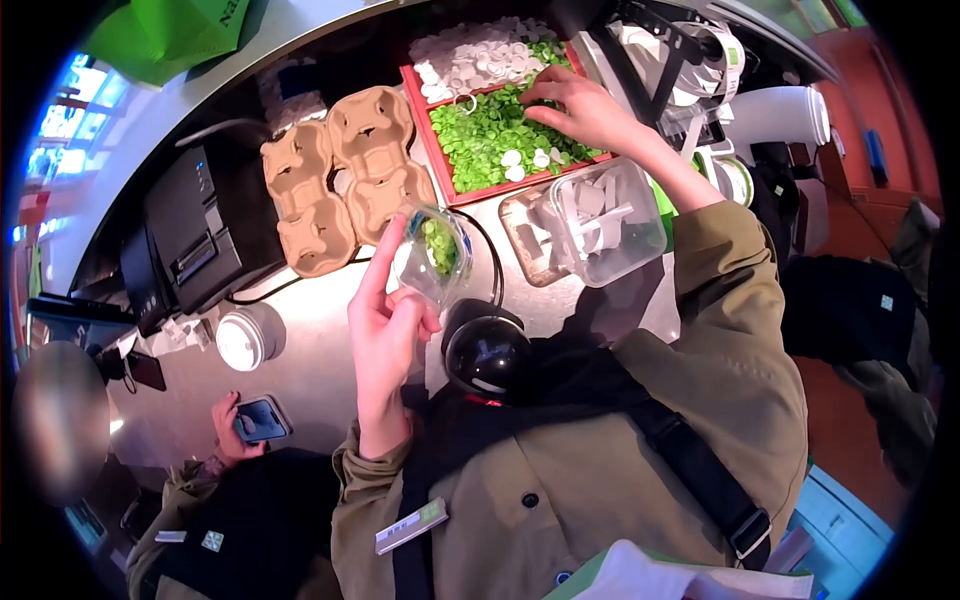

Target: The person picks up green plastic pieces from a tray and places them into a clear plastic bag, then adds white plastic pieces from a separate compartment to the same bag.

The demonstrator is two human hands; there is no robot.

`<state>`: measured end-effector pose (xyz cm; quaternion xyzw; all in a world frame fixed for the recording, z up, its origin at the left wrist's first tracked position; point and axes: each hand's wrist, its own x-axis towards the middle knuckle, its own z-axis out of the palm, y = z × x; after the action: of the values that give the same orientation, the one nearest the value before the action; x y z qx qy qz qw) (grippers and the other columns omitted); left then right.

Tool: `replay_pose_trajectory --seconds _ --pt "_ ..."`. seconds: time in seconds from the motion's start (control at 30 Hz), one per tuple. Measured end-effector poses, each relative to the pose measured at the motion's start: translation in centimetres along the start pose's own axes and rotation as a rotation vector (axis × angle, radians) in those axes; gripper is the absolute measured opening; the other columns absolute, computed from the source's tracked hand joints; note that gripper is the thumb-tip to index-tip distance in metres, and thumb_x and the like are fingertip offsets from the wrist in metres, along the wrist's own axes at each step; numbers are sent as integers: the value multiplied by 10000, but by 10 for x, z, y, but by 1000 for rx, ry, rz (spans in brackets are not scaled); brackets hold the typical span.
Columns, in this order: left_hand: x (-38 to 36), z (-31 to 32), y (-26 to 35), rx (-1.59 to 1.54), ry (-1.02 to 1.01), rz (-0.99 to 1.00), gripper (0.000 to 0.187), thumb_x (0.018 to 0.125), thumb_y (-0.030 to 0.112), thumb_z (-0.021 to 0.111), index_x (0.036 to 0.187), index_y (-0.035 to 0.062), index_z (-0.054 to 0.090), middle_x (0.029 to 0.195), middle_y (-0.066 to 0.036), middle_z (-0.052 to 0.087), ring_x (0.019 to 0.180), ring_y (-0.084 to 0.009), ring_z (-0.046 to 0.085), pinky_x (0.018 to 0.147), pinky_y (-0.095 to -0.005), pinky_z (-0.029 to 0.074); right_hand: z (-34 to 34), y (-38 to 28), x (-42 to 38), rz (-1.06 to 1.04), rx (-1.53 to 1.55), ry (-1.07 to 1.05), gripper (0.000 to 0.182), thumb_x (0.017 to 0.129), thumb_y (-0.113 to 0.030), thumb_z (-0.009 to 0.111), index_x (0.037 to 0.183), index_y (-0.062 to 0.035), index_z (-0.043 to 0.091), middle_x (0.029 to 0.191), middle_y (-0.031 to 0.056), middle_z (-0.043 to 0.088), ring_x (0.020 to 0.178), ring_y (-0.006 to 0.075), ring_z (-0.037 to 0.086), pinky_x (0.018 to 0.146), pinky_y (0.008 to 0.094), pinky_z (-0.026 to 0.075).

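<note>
My left hand (pixel 385 325) is closed on a clear plastic cup (pixel 462 262), its index finger stretched along the side. Small green plastic pieces (pixel 438 245) lie inside the cup. My right hand (pixel 585 108) reaches over a red tray (pixel 418 110) with bent fingers, the fingertips down among many green pieces (pixel 475 150). What those fingertips pinch, if anything, is too small to make out. White pieces (pixel 480 55) fill the far part of the tray, and a few lie on the green ones.
Clear plastic containers (pixel 640 240) with white pieces stand right of the cup. Cardboard cup carriers (pixel 300 190) and a black printer (pixel 205 235) are leftward. A black dome (pixel 488 352) sits close to my body. Another person's hand (pixel 228 430) holds a phone (pixel 262 420) near a white-lidded cup (pixel 243 340).
</note>
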<state>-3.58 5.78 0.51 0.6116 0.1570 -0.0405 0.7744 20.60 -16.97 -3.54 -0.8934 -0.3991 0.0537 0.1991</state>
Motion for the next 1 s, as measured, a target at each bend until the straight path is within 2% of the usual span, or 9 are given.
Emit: replay_pose_trajectory --seconds 0.37,0.43,0.47,0.7,0.73,0.83,0.9,0.97,1.0 --pt "-36 -31 32 -33 125 106 557 719 -82 359 1264 -9 449 547 17 507 412 -29 393 415 -162 315 -4 -65 6 -217 135 -84 243 841 -157 542 1031 -13 584 916 135 580 825 279 573 722 331 448" --pt "-48 -43 38 -34 171 203 557 706 -97 348 1251 -41 445 802 -76 627 407 -21 387 395 -147 297 -10 -79 1 -206 143 -209 252 843 -175 546 1026 -6 583 904 141 589 824 280 577 719 334 452" --pt "-53 -47 42 -80 213 262 555 702 -111 346 1245 -55 441 1111 -154 577 409 -22 390 391 -142 303 -9 -82 -2 -187 170 -253 252 843 -177 547 1024 -5 584 901 140 593 818 276 580 715 333 454" --pt "-91 -104 46 -574 109 443 599 751 -91 326 1343 -56 242 1399 -205 267 428 -22 406 399 -120 344 -8 -118 -19 -150 420 -386 251 844 -184 559 987 18 602 869 108 632 798 209 604 721 320 469" --pt "-97 -105 48 -678 159 425 593 731 -86 333 1322 -56 294 1356 -187 356 399 -11 385 364 -118 314 -7 -131 -19 -153 538 -437 266 847 -190 561 1020 10 589 897 99 627 813 195 598 724 313 471" --pt "-90 -128 33 -875 -511 466 600 739 -75 344 1333 -6 306 1275 -168 430 427 -20 433 352 -124 336 5 -181 -19 -153 989 -589 386 850 -224 576 1168 -21 496 1027 94 582 897 168 566 766 296 469" --pt "-94 -126 32 -930 -303 383 622 735 -74 360 1345 22 293 1145 -156 507 384 -39 390 336 -146 320 22 -213 -15 -166 1153 -665 681 815 -280 630 1347 -55 271 1203 147 462 1046 187 486 874 307 432" --pt "-98 -110 38 -1005 -84 348 646 731 -73 375 1358 49 279 1015 -144 585 341 -57 348 320 -168 303 47 -228 0 -143 1420 -735 774 767 -225 689 1371 -78 226 1262 128 428 1103 199 464 884 323 427" --pt "-94 -106 40 -838 -381 412 655 715 -89 383 1351 30 284 1030 -144 594 334 -48 330 318 -173 282 63 -229 9 -147 1567 -822 750 767 -186 687 1360 -83 239 1272 113 432 1078 189 498 871 343 449"
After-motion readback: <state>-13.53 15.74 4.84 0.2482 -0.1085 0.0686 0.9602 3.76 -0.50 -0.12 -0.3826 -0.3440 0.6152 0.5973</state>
